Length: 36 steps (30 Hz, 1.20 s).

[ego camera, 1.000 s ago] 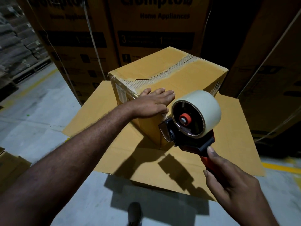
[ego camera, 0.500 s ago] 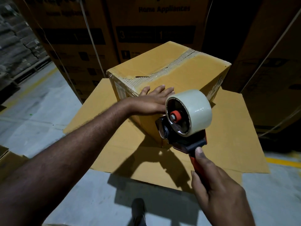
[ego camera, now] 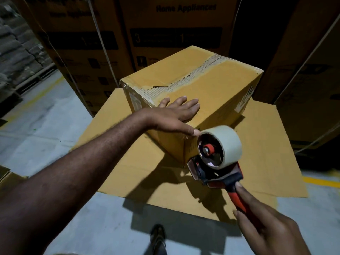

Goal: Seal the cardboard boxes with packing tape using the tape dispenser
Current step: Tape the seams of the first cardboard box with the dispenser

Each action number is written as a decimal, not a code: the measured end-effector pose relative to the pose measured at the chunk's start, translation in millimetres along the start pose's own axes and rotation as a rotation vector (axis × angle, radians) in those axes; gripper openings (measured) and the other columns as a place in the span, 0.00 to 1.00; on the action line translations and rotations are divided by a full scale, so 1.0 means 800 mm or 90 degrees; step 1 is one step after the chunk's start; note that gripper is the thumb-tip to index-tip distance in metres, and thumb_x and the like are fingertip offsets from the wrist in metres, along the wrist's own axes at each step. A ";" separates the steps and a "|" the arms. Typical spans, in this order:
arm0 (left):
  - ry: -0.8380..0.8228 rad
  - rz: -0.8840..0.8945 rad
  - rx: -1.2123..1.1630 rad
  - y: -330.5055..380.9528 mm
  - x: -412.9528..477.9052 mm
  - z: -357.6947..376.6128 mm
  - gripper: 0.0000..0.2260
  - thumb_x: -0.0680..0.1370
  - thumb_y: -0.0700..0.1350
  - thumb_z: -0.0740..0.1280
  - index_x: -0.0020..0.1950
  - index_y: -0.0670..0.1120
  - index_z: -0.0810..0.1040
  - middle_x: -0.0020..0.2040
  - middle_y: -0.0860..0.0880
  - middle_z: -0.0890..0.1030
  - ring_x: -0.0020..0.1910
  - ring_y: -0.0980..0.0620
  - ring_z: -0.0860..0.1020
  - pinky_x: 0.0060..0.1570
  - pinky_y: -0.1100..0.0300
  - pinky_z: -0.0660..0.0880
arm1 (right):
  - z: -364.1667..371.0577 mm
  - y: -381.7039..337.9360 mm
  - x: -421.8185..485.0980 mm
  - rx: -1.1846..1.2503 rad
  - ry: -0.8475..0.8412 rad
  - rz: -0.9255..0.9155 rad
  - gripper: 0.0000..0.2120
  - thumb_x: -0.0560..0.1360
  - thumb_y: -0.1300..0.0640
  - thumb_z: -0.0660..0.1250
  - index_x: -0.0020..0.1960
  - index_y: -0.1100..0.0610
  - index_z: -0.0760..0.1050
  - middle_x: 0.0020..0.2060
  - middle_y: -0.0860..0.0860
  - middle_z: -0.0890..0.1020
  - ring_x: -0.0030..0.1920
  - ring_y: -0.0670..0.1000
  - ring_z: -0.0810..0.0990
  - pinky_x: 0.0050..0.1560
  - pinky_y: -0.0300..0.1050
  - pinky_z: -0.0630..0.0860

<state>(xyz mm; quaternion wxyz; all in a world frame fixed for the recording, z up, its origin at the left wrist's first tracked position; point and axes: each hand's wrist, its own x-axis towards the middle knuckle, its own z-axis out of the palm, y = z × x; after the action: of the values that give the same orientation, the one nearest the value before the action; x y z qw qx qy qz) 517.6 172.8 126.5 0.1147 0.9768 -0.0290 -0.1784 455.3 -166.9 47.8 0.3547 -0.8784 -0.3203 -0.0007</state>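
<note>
The box (ego camera: 211,85) stands shut on a flat cardboard sheet (ego camera: 128,153) spread over the grey floor (ego camera: 46,126). One corner of the box points near. A rough, torn strip (ego camera: 193,78) runs along its top from the left end to the far right end.

The left hand (ego camera: 176,115) lies flat on the near part of the box top. Its fingers are straight and close together, pointing far and right. The thumb is stretched out to the right over the near top edge, just beside the tape roll (ego camera: 226,144).

The right hand (ego camera: 266,229) grips the red handle of the dispenser (ego camera: 217,173), with fingers curled round it and the thumb laid along its top. The dispenser is near and right of the box, and its front end is low against the box's near corner. Whether it touches the cardboard cannot be told. The roll sits on top of it, pale and nearly full.

Tall printed cartons (ego camera: 165,34) stand behind the box, bound with straps. Stacked sacks (ego camera: 14,52) show at the far left. A yellow line (ego camera: 322,181) crosses the floor at the right. A shoe (ego camera: 158,236) shows at the near edge.
</note>
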 end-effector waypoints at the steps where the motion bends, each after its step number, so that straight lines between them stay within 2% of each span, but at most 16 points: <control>1: 0.015 -0.002 -0.001 0.000 0.000 0.004 0.41 0.78 0.71 0.53 0.82 0.54 0.39 0.81 0.56 0.35 0.79 0.52 0.33 0.74 0.38 0.30 | -0.003 -0.003 0.005 0.005 0.015 -0.003 0.32 0.69 0.55 0.76 0.71 0.39 0.71 0.45 0.39 0.83 0.41 0.37 0.80 0.38 0.26 0.71; 3: 0.063 -0.009 0.030 -0.001 -0.001 0.012 0.40 0.78 0.70 0.54 0.83 0.54 0.40 0.82 0.56 0.37 0.80 0.52 0.35 0.75 0.38 0.32 | -0.010 -0.010 0.012 0.032 0.049 0.000 0.31 0.70 0.53 0.75 0.71 0.39 0.71 0.51 0.32 0.80 0.45 0.32 0.78 0.42 0.25 0.72; 5: 0.109 -0.020 0.058 0.001 -0.001 0.019 0.38 0.81 0.66 0.58 0.83 0.54 0.42 0.82 0.57 0.39 0.80 0.53 0.37 0.76 0.39 0.33 | -0.018 -0.015 0.017 0.054 0.080 -0.004 0.32 0.69 0.52 0.76 0.70 0.39 0.71 0.54 0.31 0.77 0.49 0.32 0.77 0.50 0.23 0.71; 8: 0.175 -0.043 0.056 0.012 0.001 0.030 0.37 0.81 0.62 0.61 0.83 0.55 0.45 0.82 0.57 0.42 0.81 0.54 0.40 0.76 0.39 0.34 | -0.031 -0.021 0.022 0.064 0.114 -0.008 0.32 0.70 0.51 0.78 0.70 0.38 0.71 0.50 0.35 0.80 0.41 0.35 0.79 0.47 0.21 0.71; 10: 0.215 -0.056 0.072 0.018 0.001 0.040 0.37 0.80 0.62 0.61 0.83 0.55 0.46 0.83 0.57 0.43 0.81 0.54 0.41 0.76 0.38 0.35 | -0.038 -0.025 0.026 0.077 0.134 -0.013 0.34 0.68 0.53 0.77 0.70 0.36 0.71 0.51 0.35 0.81 0.37 0.39 0.80 0.43 0.25 0.74; 13: 0.243 -0.074 0.096 0.023 -0.004 0.047 0.38 0.80 0.61 0.62 0.83 0.53 0.46 0.83 0.55 0.44 0.81 0.53 0.43 0.76 0.36 0.37 | -0.047 -0.032 0.033 0.130 0.146 0.011 0.33 0.68 0.48 0.75 0.69 0.31 0.68 0.46 0.44 0.85 0.31 0.46 0.81 0.37 0.42 0.81; 15: 0.235 -0.083 0.100 0.028 -0.007 0.049 0.38 0.80 0.60 0.62 0.83 0.53 0.45 0.83 0.54 0.43 0.81 0.52 0.42 0.74 0.31 0.37 | -0.053 -0.038 0.042 0.174 0.141 0.030 0.31 0.70 0.40 0.75 0.69 0.29 0.67 0.49 0.48 0.84 0.38 0.45 0.83 0.41 0.48 0.83; 17: 0.209 -0.083 0.114 0.033 -0.010 0.048 0.38 0.81 0.59 0.62 0.83 0.52 0.44 0.83 0.53 0.41 0.81 0.51 0.41 0.71 0.26 0.38 | -0.059 -0.046 0.056 0.203 0.130 0.040 0.31 0.70 0.40 0.73 0.69 0.28 0.65 0.56 0.48 0.82 0.44 0.47 0.84 0.43 0.53 0.83; 20: 0.138 -0.070 0.157 0.033 -0.021 0.035 0.38 0.82 0.58 0.61 0.83 0.51 0.41 0.82 0.53 0.39 0.81 0.50 0.39 0.71 0.25 0.39 | -0.065 -0.061 0.082 0.260 0.132 0.033 0.32 0.69 0.46 0.69 0.69 0.27 0.64 0.62 0.48 0.78 0.43 0.47 0.84 0.34 0.43 0.82; 23: 0.076 -0.050 0.172 0.005 -0.042 0.016 0.38 0.82 0.55 0.63 0.82 0.53 0.40 0.82 0.56 0.38 0.81 0.53 0.39 0.73 0.28 0.37 | -0.063 -0.077 0.113 0.280 0.151 -0.017 0.31 0.72 0.48 0.69 0.70 0.29 0.64 0.61 0.49 0.78 0.42 0.47 0.84 0.32 0.38 0.80; 24: 0.070 -0.047 0.153 -0.010 -0.052 0.011 0.38 0.82 0.53 0.63 0.82 0.54 0.40 0.82 0.58 0.38 0.81 0.54 0.39 0.75 0.31 0.37 | -0.059 -0.083 0.124 0.286 0.164 -0.035 0.31 0.72 0.49 0.69 0.71 0.30 0.64 0.60 0.47 0.78 0.44 0.46 0.84 0.34 0.38 0.81; 27: 0.090 -0.074 0.062 -0.054 -0.081 0.009 0.36 0.82 0.44 0.65 0.82 0.56 0.45 0.82 0.60 0.42 0.81 0.55 0.41 0.79 0.41 0.42 | -0.040 -0.100 0.161 0.302 0.187 -0.094 0.30 0.72 0.51 0.70 0.73 0.40 0.67 0.60 0.25 0.73 0.57 0.41 0.80 0.49 0.45 0.83; 29: 0.138 -0.109 0.016 -0.072 -0.098 0.016 0.38 0.81 0.38 0.66 0.82 0.57 0.49 0.82 0.59 0.45 0.81 0.56 0.42 0.80 0.46 0.44 | -0.022 -0.111 0.185 0.327 0.186 -0.127 0.30 0.72 0.53 0.71 0.73 0.46 0.68 0.59 0.21 0.71 0.61 0.40 0.78 0.54 0.49 0.81; 31: 0.211 -0.130 -0.062 -0.079 -0.106 0.028 0.36 0.80 0.38 0.66 0.82 0.56 0.54 0.82 0.58 0.49 0.80 0.57 0.44 0.80 0.49 0.43 | 0.001 -0.119 0.211 0.344 0.187 -0.143 0.30 0.73 0.53 0.71 0.73 0.47 0.68 0.65 0.30 0.73 0.64 0.40 0.76 0.57 0.51 0.80; 34: 0.393 -0.155 -0.193 -0.070 -0.099 0.051 0.27 0.82 0.52 0.64 0.80 0.51 0.62 0.81 0.54 0.57 0.80 0.57 0.49 0.79 0.55 0.46 | 0.044 -0.130 0.251 0.362 0.170 -0.163 0.29 0.75 0.55 0.72 0.74 0.45 0.67 0.70 0.45 0.72 0.66 0.46 0.76 0.57 0.55 0.81; 36: 0.516 -0.190 -0.229 -0.063 -0.089 0.066 0.25 0.83 0.57 0.61 0.78 0.48 0.67 0.80 0.51 0.63 0.80 0.55 0.54 0.75 0.59 0.51 | 0.068 -0.137 0.272 0.345 0.158 -0.185 0.30 0.75 0.55 0.72 0.74 0.48 0.67 0.69 0.44 0.72 0.65 0.39 0.74 0.59 0.45 0.79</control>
<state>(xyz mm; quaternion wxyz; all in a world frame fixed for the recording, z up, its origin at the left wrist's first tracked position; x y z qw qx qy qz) 433.4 217.7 90.9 0.2577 0.9257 0.1902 0.2010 554.6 49.0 125.0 0.6081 -0.6901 -0.3855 -0.0728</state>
